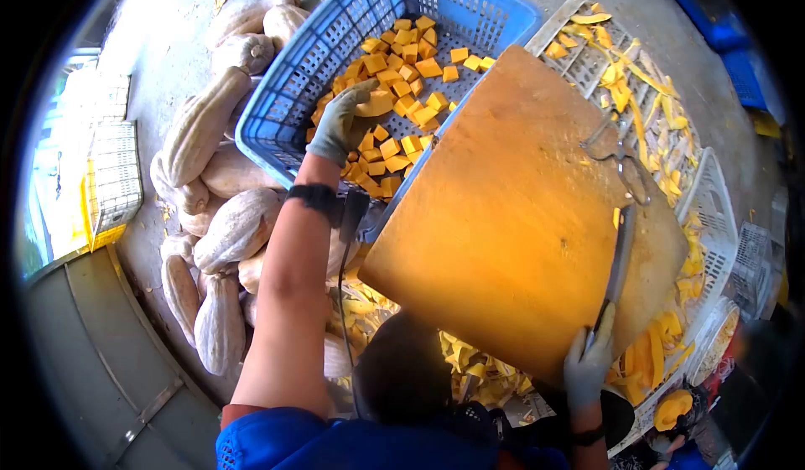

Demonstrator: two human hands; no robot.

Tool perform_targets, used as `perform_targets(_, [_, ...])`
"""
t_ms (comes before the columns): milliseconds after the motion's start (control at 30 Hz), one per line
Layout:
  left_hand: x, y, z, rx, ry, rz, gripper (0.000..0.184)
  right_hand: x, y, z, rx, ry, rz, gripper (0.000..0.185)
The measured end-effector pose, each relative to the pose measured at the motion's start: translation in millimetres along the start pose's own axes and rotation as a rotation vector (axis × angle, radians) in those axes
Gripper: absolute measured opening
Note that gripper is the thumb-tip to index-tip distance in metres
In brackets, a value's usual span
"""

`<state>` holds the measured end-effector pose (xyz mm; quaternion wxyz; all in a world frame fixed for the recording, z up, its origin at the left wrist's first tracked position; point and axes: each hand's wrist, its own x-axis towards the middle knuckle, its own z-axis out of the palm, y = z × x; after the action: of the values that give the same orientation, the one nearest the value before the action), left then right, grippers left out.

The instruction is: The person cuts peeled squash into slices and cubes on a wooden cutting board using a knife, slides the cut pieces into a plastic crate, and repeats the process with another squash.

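Observation:
My gloved left hand is inside the blue crate, its fingers round a larger orange pumpkin piece. Orange cubes lie around it in the crate. At the lower right of the wooden board, my gloved right hand grips the handle of a long knife, whose blade lies along the board and points away from me. A metal peeler-like tool rests on the board beyond the knife tip.
Whole pale pumpkins are piled on the floor left of the crate. Peels cover a rack behind the board, and more scraps lie below it. A white crate stands at the right. Part of another person shows at the lower right.

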<state>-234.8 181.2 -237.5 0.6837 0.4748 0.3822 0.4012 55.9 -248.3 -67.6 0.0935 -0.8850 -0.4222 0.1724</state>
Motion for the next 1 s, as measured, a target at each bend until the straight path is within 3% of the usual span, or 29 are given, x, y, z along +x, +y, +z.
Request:
perform_targets(33, [-14,28,19,-0.525,0.018,-0.277,0.035,1,-5,-4,0.005,-0.028,0.051,0.059])
perform_targets(100, [-46,68,55,-0.538,-0.114,-0.156,0.043,1,2,0,-0.014,0.11,-0.121,0.059])
perform_targets(167, [-83,98,93,-0.453,-0.201,-0.12,0.05,0,9,6,-0.048,0.173,-0.194,0.06])
perform_targets(267, [-131,96,142,-0.077,-0.183,0.025,0.062,-2,14,9,-0.098,0.199,-0.192,0.06])
perform_targets(367, [-181,77,181,0.108,-0.228,-0.012,0.055,-2,27,21,-0.074,0.26,-0.226,0.058])
perform_targets(400, [-192,52,192,0.082,-0.183,0.144,0.053,-5,27,17,-0.048,0.26,-0.224,0.056])
perform_targets(433, [-196,42,188,0.543,-0.206,0.382,0.055,-8,25,14,-0.019,0.259,-0.223,0.055])
perform_targets(500, [-206,39,195,0.787,-0.189,0.552,0.058,-20,12,10,0.073,0.318,-0.26,0.053])
perform_targets(600, [-198,34,184,0.939,-0.301,0.636,0.059,-39,-18,-7,0.232,0.374,-0.322,0.048])
perform_targets(733, [-205,58,189,0.933,-0.277,0.403,0.067,-54,-37,-4,0.458,0.235,-0.232,0.042])
perform_targets(833, [-216,64,203,1.032,-0.186,0.359,0.076,-59,-49,-9,0.402,0.242,-0.258,0.04])
perform_targets(933, [-221,67,218,1.192,-0.184,0.354,0.082,-59,-60,-14,0.45,0.081,-0.163,0.039])
perform_targets(1000, [-219,61,220,1.235,-0.152,0.38,0.079,-58,-62,-10,0.44,0.096,-0.198,0.039])
